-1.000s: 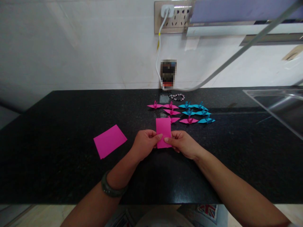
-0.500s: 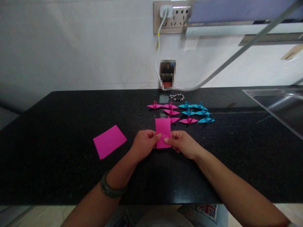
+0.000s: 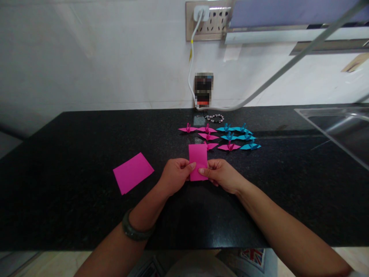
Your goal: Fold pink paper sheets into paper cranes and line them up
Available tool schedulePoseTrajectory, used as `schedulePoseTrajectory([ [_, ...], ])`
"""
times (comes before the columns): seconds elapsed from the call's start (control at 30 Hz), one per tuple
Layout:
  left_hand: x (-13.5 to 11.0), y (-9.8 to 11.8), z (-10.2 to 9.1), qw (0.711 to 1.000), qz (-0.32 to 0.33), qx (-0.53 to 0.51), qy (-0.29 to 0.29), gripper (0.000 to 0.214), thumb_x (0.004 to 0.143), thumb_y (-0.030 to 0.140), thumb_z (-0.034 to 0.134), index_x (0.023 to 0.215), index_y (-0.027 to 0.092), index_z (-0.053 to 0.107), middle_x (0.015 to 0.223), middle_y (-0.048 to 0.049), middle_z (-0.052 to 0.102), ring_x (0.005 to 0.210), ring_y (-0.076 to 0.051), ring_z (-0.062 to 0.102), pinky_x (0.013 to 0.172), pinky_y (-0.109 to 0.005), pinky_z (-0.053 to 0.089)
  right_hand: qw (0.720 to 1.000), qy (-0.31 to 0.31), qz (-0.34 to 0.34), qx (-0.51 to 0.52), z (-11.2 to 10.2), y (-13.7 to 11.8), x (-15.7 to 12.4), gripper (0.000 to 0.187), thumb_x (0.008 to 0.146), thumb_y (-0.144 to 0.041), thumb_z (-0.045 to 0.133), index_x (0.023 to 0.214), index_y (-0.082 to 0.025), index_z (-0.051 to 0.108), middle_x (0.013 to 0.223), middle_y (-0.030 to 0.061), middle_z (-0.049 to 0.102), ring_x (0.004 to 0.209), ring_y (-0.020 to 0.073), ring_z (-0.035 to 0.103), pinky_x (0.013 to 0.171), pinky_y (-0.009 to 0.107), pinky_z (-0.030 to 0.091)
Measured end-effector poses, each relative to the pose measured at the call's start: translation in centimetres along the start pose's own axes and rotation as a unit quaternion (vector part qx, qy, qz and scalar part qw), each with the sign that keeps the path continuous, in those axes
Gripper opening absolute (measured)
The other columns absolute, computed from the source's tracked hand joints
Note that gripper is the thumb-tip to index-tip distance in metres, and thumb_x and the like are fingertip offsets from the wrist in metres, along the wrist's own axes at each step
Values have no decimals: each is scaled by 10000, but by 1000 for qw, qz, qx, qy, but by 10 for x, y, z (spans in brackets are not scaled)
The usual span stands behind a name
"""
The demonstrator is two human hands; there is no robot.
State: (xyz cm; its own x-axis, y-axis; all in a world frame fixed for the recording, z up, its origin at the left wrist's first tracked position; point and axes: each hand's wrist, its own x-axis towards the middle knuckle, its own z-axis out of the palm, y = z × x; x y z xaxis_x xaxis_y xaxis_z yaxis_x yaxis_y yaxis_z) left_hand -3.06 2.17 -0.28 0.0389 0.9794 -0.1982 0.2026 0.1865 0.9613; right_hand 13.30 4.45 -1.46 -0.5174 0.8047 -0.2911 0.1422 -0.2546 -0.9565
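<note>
Dim light, glare on countertop (image 3: 215, 232), blurred edges

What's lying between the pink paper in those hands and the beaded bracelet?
In the head view, three pink origami cranes lie between the pink paper and the beaded bracelet; the nearest crane is partly hidden by the paper.

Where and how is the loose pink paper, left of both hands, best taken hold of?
The loose pink paper lies flat on the counter, so probably pinch its right corner, coming from the right: that corner is nearest the left hand.
</note>
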Motion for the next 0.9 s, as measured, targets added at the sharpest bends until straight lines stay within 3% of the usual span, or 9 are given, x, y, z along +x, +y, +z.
schedulePoseTrajectory([
  [0.2,0,-1,1,1000,2,5,-15,246,702,360,548,613,131,566,502,20,497,445,-78,409,433,-193,323,999,17,-25,35,6,-2,1,228,695,-369,583,757,-150,575,545,-42,482,379,37,313,342,179,216],
  [0.4,1,-2,0,1000,9,14,-4,259,693,365,553,600,124,567,486,33,471,435,-70,376,421,-193,280,997,61,-42,13,5,-6,-2,300,655,-354,631,530,-150,451,455,-61,428,377,26,301,360,176,188],
  [0.57,2,-1,-2,1000,6,7,-7,258,697,361,550,620,115,565,492,37,469,440,-66,361,421,-192,264,995,89,-52,-17,3,-6,-2,357,656,-371,634,477,-149,418,407,-63,409,364,25,296,360,175,185],
  [0.77,-1,-1,1,999,11,11,-39,246,697,344,557,601,118,550,492,44,442,447,-59,344,430,-190,255,994,38,-55,85,10,-5,-1,264,634,-370,650,751,-139,600,580,-30,543,413,41,389,368,174,240],
  [0.9,-2,-3,3,999,7,8,-51,242,696,349,557,612,122,557,498,40,449,449,-64,356,435,-195,260,989,61,-48,126,14,-4,-1,243,607,-344,671,706,-130,612,554,-28,550,404,38,383,372,179,231],
])
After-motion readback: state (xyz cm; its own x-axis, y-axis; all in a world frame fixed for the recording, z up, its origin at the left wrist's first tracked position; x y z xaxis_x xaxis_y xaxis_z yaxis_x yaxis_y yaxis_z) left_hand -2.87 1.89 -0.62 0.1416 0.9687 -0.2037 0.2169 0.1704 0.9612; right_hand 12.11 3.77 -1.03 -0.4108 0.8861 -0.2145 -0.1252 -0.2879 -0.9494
